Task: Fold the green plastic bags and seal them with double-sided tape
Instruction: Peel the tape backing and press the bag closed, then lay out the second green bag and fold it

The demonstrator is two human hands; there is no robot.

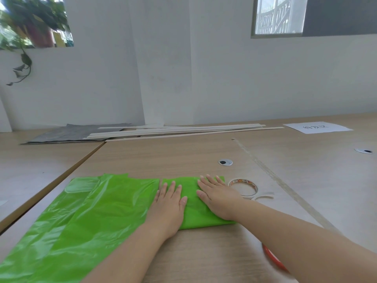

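Left hand [167, 203] and right hand [217, 198] are pressing flat, fingers straight and slightly spread, on a folded green bag [191, 209] lying on the wooden table [163, 156], between unfolded green bags [85, 217] and a tape roll [243, 186]
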